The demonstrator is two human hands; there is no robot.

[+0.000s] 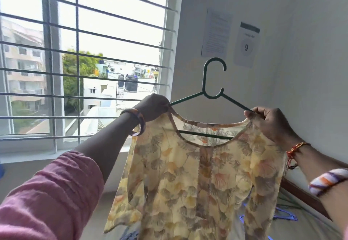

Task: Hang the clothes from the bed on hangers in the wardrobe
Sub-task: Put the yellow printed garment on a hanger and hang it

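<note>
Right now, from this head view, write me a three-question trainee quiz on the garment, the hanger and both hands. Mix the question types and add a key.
1. True or false: the green hanger is already hooked on a wardrobe rail.
2. Multiple choice: the left hand grips A) the hanger's hook, B) the shoulder of the yellow floral top at the hanger's arm, C) a window bar.
3. Fill in: the right hand pinches the top's other ____ at the hanger's end.

Key
1. False: it is held up in the air, in front of the wall.
2. B.
3. Shoulder.
</note>
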